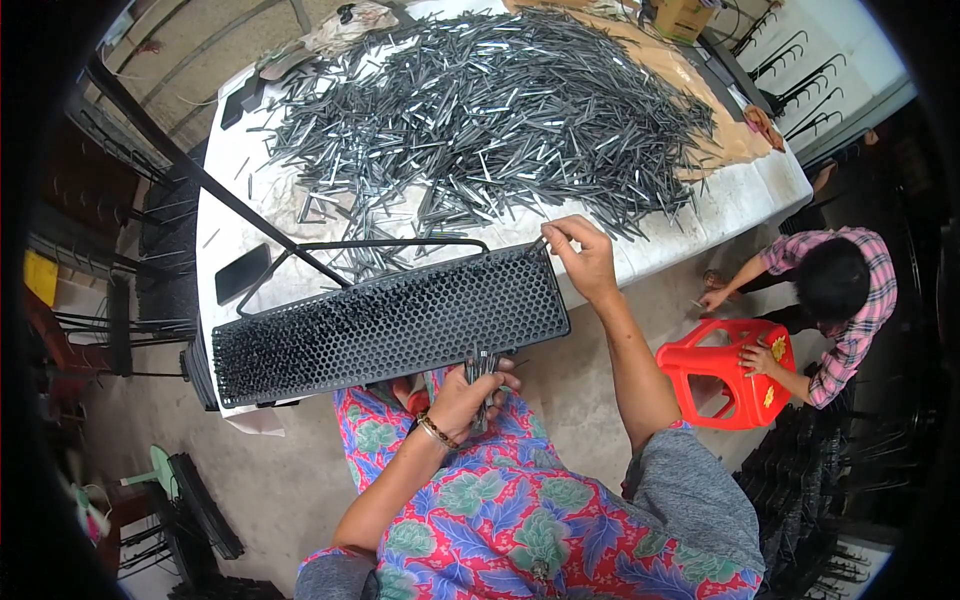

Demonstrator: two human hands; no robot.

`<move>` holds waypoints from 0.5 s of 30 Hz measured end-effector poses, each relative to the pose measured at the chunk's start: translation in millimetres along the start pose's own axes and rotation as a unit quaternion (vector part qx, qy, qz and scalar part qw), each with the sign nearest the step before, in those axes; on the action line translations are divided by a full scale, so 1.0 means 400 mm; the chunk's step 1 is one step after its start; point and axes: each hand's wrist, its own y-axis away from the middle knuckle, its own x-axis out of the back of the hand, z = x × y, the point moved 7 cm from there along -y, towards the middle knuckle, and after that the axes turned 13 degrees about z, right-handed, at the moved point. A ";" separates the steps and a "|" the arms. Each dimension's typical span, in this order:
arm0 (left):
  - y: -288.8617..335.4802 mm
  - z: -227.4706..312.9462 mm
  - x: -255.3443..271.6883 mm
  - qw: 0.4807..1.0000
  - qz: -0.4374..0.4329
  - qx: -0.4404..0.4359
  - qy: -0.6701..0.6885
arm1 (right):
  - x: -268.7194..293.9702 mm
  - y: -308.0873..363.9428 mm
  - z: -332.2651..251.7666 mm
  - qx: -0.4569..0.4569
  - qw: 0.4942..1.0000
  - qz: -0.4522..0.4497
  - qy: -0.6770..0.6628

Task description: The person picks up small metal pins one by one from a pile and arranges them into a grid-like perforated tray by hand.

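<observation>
A long black panel with rows of honeycomb holes [450, 308] lies slanted across the table's near edge, joined to a bent metal frame and a long black bar [200, 172]. Thin dark strips [262, 345] fill its left part; holes farther right look mostly bare. Below the panel's lower edge, my left hand [468, 402] is closed round a bundle of strips [482, 368]. My right hand [582, 252] is at the panel's upper right corner, thumb and fingertips pinched on what looks like one thin strip, mostly hidden by the fingers.
A big heap of loose dark strips [480, 110] covers much of the white-covered table [770, 185]. A phone [243, 274] lies at its left. At the right, another person [850, 290] bends over a red plastic stool [720, 345]. Black hooked rods [810, 95] line the walls.
</observation>
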 end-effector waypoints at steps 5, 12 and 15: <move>0.000 -0.002 -0.003 1.000 -0.003 0.003 0.008 | 0.008 0.006 0.040 -0.042 0.999 0.005 -0.004; 0.008 -0.002 -0.008 1.000 -0.010 0.008 0.007 | -0.003 0.007 0.017 -0.015 1.000 -0.024 -0.012; 0.008 -0.011 -0.007 0.999 -0.024 0.020 0.015 | -0.006 0.006 0.016 0.003 0.999 -0.033 -0.003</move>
